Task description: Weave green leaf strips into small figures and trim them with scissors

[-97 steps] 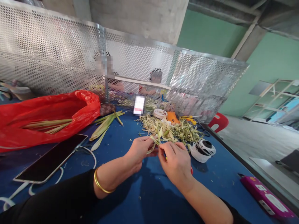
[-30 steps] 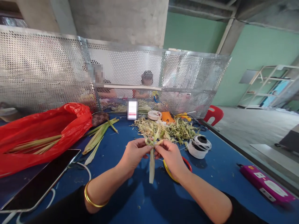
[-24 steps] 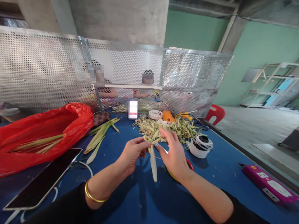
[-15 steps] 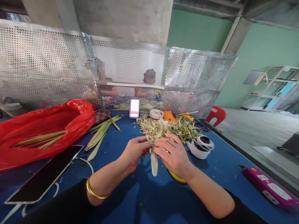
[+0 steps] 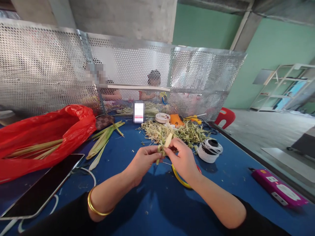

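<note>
Over the surface (image 5: 147,209)'s middle, each hand's grip is closed on the leaf piece (image 5: 161,149): left hand (image 5: 142,162), right hand (image 5: 182,160). Its pale strip, previously hanging nearward, now points toward the far edge, seemingly folded over. A purple pack (image 5: 275,188) lies by the right edge; shreds (image 5: 192,132) lie beyond the hands, before a mesh screen (image 5: 133,55) and green wall (image 5: 283,46).

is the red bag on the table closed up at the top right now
No, the red bag gapes open, and long pale leaf strips show inside it.
</note>
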Action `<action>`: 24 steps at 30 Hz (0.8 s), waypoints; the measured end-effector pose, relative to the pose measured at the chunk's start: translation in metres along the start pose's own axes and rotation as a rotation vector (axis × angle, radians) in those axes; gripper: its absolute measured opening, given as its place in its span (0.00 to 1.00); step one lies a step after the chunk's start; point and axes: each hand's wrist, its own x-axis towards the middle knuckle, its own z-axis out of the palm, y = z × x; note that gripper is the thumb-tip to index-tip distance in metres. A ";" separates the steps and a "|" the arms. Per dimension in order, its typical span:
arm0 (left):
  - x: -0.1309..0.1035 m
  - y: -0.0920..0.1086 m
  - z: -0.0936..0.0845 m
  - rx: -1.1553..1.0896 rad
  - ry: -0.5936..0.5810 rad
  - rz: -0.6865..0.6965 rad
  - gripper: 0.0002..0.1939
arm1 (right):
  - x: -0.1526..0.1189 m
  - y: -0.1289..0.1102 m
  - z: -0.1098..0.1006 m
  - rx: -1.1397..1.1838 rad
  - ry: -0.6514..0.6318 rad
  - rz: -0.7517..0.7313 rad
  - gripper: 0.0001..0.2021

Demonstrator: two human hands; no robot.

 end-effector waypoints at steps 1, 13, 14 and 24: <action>0.000 -0.001 0.000 -0.004 0.007 -0.002 0.05 | 0.000 0.001 0.001 0.002 0.012 0.014 0.09; 0.002 -0.006 0.001 -0.110 0.160 -0.071 0.09 | -0.001 0.003 0.003 -0.049 -0.032 0.018 0.02; 0.003 -0.006 -0.001 -0.134 0.173 -0.082 0.09 | 0.000 0.003 0.000 -0.114 -0.034 -0.062 0.01; 0.005 -0.012 -0.002 -0.251 0.265 -0.066 0.13 | -0.014 -0.008 0.006 -0.345 -0.045 -0.243 0.08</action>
